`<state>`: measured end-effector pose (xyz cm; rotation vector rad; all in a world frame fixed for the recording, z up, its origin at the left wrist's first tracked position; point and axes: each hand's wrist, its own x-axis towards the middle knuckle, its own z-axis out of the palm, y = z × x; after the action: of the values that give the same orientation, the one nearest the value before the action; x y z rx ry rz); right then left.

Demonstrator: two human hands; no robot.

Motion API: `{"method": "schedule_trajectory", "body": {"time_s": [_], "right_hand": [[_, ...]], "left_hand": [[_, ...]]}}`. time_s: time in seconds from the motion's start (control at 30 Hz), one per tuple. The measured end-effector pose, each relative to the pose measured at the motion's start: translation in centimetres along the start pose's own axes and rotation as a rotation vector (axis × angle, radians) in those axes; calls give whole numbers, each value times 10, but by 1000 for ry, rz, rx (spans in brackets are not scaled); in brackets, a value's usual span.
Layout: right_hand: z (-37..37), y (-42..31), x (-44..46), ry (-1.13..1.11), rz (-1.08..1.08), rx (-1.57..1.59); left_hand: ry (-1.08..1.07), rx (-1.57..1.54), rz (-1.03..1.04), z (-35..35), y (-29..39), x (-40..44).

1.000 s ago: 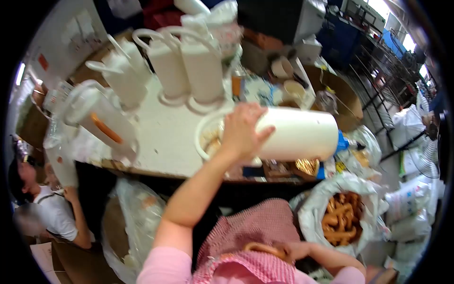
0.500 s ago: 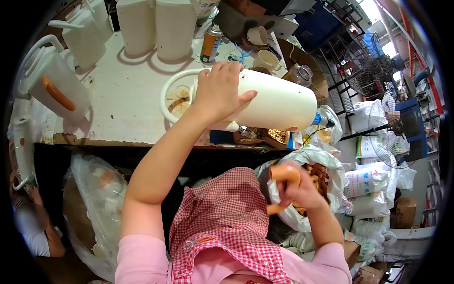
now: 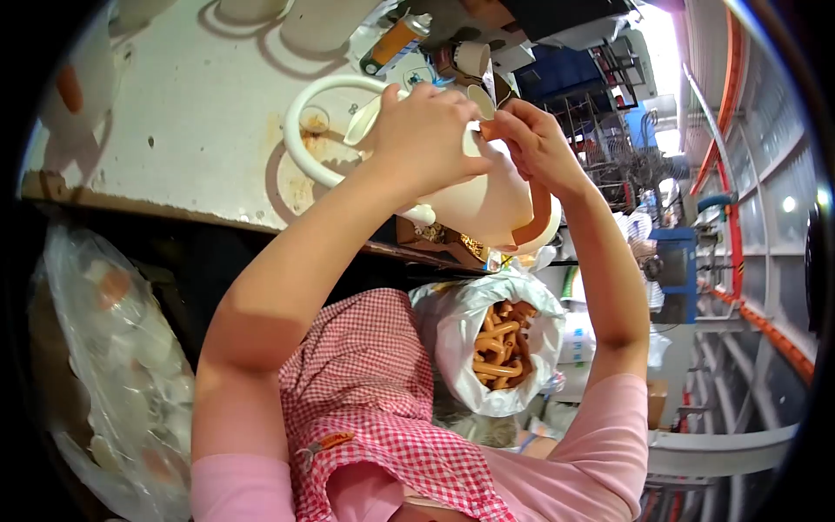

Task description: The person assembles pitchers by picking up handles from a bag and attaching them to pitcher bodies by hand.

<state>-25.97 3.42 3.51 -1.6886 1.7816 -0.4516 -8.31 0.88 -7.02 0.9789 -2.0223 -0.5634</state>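
Pinching orange-brown handle (image 3: 544,204) against sideways white jug (image 3: 478,204) with right fingers (image 3: 506,127), clasping jug in left fingers (image 3: 426,97) near table (image 3: 191,148) edge; could roll or slip if pushed off-centre.

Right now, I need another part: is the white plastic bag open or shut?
Open: the white plastic bag gapes wide, showing curved orange-brown handles inside.

Glare whitens the windows beyond the table (image 3: 200,104); its near top is evenly bright, edges curve.
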Motion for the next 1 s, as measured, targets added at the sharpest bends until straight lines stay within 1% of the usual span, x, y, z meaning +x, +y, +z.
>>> {"method": "schedule_trajectory", "body": {"time_s": [0.1, 0.13, 0.23, 0.47, 0.57, 0.63, 0.67, 0.73, 0.77, 0.83, 0.87, 0.93, 1.0], "right_hand": [[-1, -2, 2, 11, 54, 57], [-2, -4, 0, -2, 66, 43], [-1, -11, -1, -7, 204, 166], [-1, -2, 0, 29, 197, 212], [-2, -4, 1, 29, 175, 144], [-4, -7, 2, -2, 118, 50], [-4, -8, 2, -2, 119, 50], [-3, -11, 4, 43, -8, -238], [-2, -13, 4, 47, -6, -235], [2, -23, 6, 88, -288, -608], [4, -29, 5, 101, -282, -607], [5, -39, 3, 76, -253, -814], [3, -32, 5, 117, -220, -836]], "left_hand": [[-61, 0, 14, -5, -1, 1], [-58, -17, 0, -2, -2, 0], [-4, -26, 8, 2, -5, -2], [-38, -4, 4, 0, -4, 0], [-22, -3, 6, 2, -5, 0], [-9, 1, 8, 2, -4, 0], [-18, -1, 5, 1, -4, 0], [-26, -2, 4, -3, -3, 0], [-49, 9, 0, -4, -3, 0], [-74, 20, 12, -5, -2, 0], [-72, 3, 11, -5, -2, -1], [-70, -12, 28, -5, -3, 0], [22, -27, 43, 1, -5, -2]]}}
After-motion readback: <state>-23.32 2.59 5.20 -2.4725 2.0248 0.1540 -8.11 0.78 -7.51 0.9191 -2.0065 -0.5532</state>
